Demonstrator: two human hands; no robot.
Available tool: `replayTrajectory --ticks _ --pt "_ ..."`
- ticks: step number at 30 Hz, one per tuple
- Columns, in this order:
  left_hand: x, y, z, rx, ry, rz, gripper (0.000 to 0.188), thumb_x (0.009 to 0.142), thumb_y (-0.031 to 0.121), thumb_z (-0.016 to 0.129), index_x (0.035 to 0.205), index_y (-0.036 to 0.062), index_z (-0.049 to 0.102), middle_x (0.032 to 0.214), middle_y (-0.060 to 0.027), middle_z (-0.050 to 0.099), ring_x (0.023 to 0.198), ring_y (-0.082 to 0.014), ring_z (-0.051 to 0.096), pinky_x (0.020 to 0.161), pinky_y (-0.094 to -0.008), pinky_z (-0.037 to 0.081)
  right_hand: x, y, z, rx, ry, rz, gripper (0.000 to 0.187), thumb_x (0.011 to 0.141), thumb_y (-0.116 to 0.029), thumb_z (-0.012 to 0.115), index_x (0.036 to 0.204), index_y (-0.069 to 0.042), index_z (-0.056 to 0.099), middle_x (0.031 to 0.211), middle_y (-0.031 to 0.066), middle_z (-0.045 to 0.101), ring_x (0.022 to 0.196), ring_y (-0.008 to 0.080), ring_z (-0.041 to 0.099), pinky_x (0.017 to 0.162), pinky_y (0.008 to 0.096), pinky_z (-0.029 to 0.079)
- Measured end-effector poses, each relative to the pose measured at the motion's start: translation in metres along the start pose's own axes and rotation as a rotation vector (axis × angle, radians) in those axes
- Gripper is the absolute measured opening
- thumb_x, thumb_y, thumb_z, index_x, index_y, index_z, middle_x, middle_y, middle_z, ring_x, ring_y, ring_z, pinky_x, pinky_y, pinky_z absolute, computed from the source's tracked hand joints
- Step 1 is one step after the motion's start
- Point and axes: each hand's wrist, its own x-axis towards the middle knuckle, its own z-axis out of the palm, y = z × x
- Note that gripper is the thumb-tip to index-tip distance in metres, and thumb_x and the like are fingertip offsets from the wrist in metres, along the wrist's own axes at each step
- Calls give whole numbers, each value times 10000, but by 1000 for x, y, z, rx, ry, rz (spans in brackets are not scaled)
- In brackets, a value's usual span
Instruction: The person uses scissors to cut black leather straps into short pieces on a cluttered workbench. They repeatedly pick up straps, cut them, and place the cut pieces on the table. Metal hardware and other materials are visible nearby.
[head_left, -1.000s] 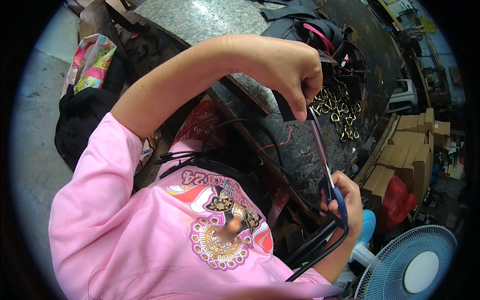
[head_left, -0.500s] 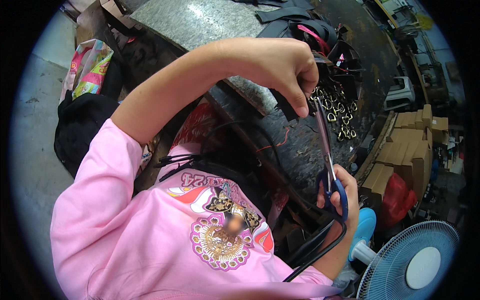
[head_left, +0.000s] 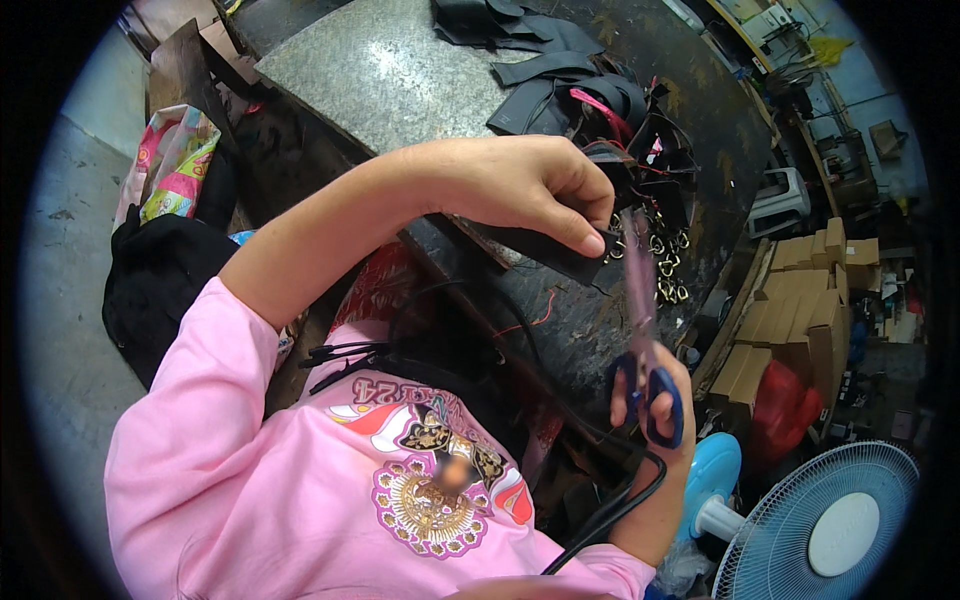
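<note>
My left hand (head_left: 560, 195) is bent over at the wrist and pinches the end of a flat black strip (head_left: 545, 253) between thumb and fingers. The strip runs back to the left beneath my wrist. In my right hand (head_left: 668, 400) are scissors (head_left: 640, 290) with blue handles, my fingers through the loops. Their blurred blades point away from me, tips just right of the strip's end and apart from my left thumb. Beyond the blades lie several brass-coloured metal rings (head_left: 668, 265) on the dark table (head_left: 585, 340).
Black straps (head_left: 540, 75) and a pink strip (head_left: 602, 112) are heaped at the table's far side. A grey sheet (head_left: 370, 75) covers its left part. Cardboard boxes (head_left: 800, 310), a red bag (head_left: 785, 405) and a fan (head_left: 820, 530) stand at right. A black cable (head_left: 600, 520) crosses my right forearm.
My left hand has come nearer and slightly left, and more of the black strip shows. The scissors have shifted a little left and turned more upright. The whole view has shifted somewhat.
</note>
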Motion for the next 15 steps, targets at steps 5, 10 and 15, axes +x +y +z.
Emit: replayTrajectory --ticks 5,10,15 --pt "8 -5 -9 -75 267 5 248 838 178 650 1000 38 525 763 37 548 688 -4 489 589 -169 398 23 18 -7 -24 303 -343 677 737 -643 607 909 3 503 593 39 510 450 105 515 425 203 386" --pt "48 -14 -43 107 672 94 565 825 246 673 1231 -50 415 1122 -158 544 964 -159 563 816 -255 461 37 36 -2 -3 469 -448 618 796 -615 556 921 -12 500 584 35 513 485 108 514 450 205 397" --pt "20 -4 -13 848 804 465 642 742 172 698 1297 19 412 1285 -175 477 1203 -324 440 1007 -371 347 41 37 3 -36 473 -498 588 836 -581 529 944 -3 508 569 49 519 495 119 507 455 211 381"
